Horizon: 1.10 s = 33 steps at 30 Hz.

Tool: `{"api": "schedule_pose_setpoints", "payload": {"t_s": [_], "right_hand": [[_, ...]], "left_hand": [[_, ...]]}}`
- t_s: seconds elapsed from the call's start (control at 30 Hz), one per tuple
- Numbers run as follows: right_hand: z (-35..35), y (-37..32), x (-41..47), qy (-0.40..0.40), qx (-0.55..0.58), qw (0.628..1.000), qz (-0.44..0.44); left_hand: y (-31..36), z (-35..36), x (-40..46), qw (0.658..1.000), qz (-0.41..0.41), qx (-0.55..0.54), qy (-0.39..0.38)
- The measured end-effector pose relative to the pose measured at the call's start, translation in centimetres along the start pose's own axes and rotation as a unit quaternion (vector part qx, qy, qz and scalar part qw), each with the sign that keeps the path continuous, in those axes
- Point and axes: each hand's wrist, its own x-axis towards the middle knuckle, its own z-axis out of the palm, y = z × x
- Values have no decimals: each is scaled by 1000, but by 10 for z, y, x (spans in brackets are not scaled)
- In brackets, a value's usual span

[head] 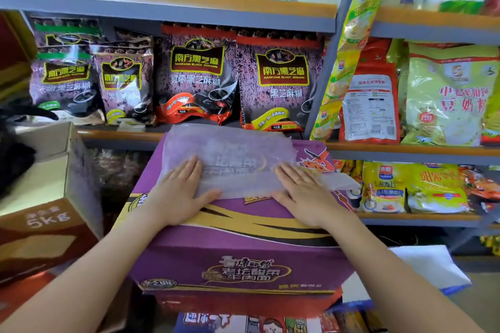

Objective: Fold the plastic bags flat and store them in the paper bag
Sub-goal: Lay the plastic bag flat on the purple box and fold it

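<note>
Now both hands press a clear plastic bag [230, 154] flat on a purple carton [243, 259].
Left hand [178, 192] and right hand [303, 194] lie spread, fingers straight, on the bag's near edge; shelves [167, 8] of packaged food stand behind, a brown box [46, 227] just left.

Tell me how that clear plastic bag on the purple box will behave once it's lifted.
The plastic bag looks thin and translucent, so it would probably flop and sag. It likely weighs almost nothing. Both the left hand and right hand press it flat on the purple box, so it may spring up or slide when released.
</note>
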Motion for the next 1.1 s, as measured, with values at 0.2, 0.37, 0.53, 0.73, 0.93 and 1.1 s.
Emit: {"api": "schedule_pose_setpoints", "payload": {"t_s": [0.2,0.37,0.53,0.73,0.93,1.1], "right_hand": [[-11,-14,1,37,-39,999,12],[-27,-77,10,84,-31,975,-203],[-24,-85,23,136,-146,960,-195],[-39,-62,14,108,110,987,-53],[-61,-88,-15,151,226,956,-112],[-72,-116,0,321,248,908,-110]], "left_hand": [[-25,-9,-8,998,-14,-58,-23],[-52,-20,-15,968,42,-238,63],[-79,-31,-16,971,137,-194,5],[-75,-27,-4,948,282,-126,77],[-32,-44,4,905,312,-219,188],[-18,-54,14,886,292,-310,182]]}}
